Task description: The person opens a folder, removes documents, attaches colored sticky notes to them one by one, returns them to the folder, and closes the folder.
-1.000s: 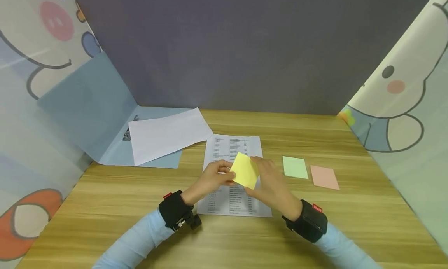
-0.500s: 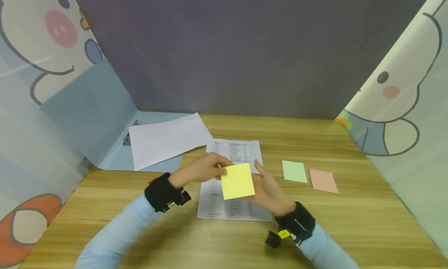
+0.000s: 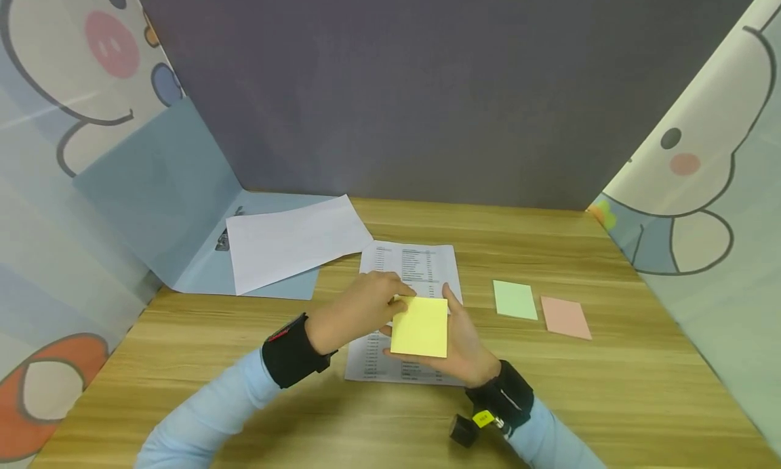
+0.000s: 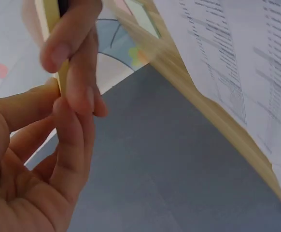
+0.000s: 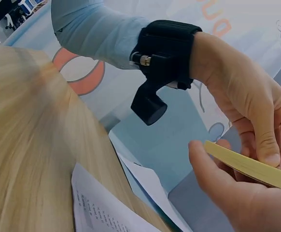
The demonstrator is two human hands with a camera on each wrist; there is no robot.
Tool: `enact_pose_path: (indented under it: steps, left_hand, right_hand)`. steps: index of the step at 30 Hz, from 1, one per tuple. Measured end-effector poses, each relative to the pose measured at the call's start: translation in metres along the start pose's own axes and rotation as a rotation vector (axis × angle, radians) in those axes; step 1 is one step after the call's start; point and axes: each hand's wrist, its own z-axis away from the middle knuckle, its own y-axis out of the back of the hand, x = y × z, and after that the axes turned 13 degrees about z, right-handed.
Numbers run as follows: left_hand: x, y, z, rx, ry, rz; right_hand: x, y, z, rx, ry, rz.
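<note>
A yellow sticky note pad [image 3: 419, 327] is held above a printed sheet [image 3: 372, 367] in the head view. My left hand [image 3: 356, 308] pinches the pad's upper left corner between thumb and fingers. From below, my right hand [image 3: 468, 350] grips it, the thumb up along the right side and fingertips showing past the left edge. The right wrist view catches the thick edge of the pad [image 5: 251, 166], with the left hand [image 5: 254, 96] over it. Fingers of both hands meet at the pad [image 4: 62, 77] in the left wrist view. Most of the right palm is hidden.
A green sticky note pad [image 3: 515, 299] and a pink one [image 3: 565, 317] lie on the wooden table [image 3: 610, 394] to the right. At the left, an open blue folder [image 3: 165, 198] leans on the wall, a white sheet [image 3: 299, 242] across it. A dark panel [image 3: 427, 89] stands behind.
The yellow pad has turned from tilted to nearly square and come lower, toward me. My right hand has moved from its right edge to underneath it; the left hand has shifted to the upper corner.
</note>
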Motion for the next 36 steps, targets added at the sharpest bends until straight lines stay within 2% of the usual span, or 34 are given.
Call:
enact_pose_path:
  steps: [3,8,10,12,15,18,24,30,33,36]
  left_hand:
    - [-0.001,-0.003,0.003,0.076,-0.104,-0.116]
    - [-0.002,-0.014,0.006,0.21,-0.318,-0.311]
    - [0.001,-0.021,0.009,0.231,-0.394,-0.338]
    - [0.004,-0.027,0.012,0.227,-0.441,-0.346]
    - [0.008,-0.036,0.017,0.211,-0.476,-0.353]
    - [0.009,-0.042,0.02,0.227,-0.492,-0.385]
    - [0.009,-0.044,0.021,0.255,-0.502,-0.426]
    - [0.008,-0.045,0.021,0.256,-0.497,-0.41]
    - [0.007,-0.046,0.02,0.286,-0.527,-0.435]
    - [0.004,-0.048,0.018,0.343,-0.571,-0.484]
  right_hand:
    - [-0.001,0.0,0.0,0.036,0.009,0.031]
    - [-0.002,0.0,0.001,0.016,0.035,0.034]
    - [-0.003,-0.001,0.0,-0.004,0.048,0.042]
    - [-0.004,-0.001,0.0,-0.022,0.06,0.052]
    - [-0.006,-0.001,-0.002,-0.046,0.069,0.055]
    - [-0.007,0.0,-0.002,-0.058,0.07,0.044]
    - [-0.007,0.002,-0.003,-0.066,0.077,0.041]
    - [-0.008,0.002,-0.002,-0.071,0.097,0.039]
    - [-0.009,0.002,-0.001,-0.063,0.093,0.042]
    - [-0.009,0.003,0.0,-0.06,0.09,0.04]
